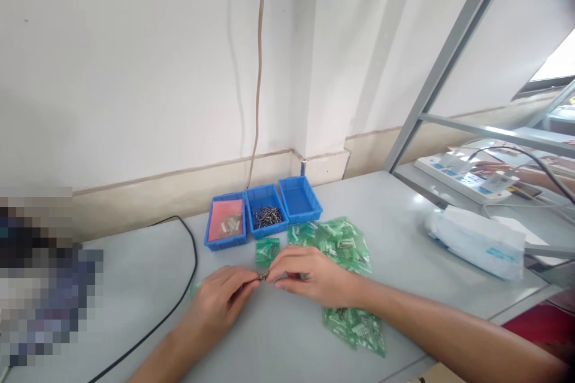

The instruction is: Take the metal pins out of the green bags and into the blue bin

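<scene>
My left hand (224, 294) is closed in a pinch, with a few small metal screws (263, 276) sticking out from its thumb and forefinger. Curving in from the right, my right hand (312, 275) has its fingertips at the other end of these screws, its thumb a little apart from the forefinger. Just beyond the fingers lies a small green bag (268, 250). Several more green plastic bags (344, 242) of small parts are spread beside and under my right forearm. A blue bin of screws (266, 215) stands behind the hands.
Left of the screw bin, another blue bin (225, 245) holds a pink sheet and small pale pieces. An empty blue bin (300, 198) stands at the right. A black cable (191, 278) crosses the table. At the right are a white-blue packet (476, 245), a power strip (462, 179) and a metal frame (449, 30).
</scene>
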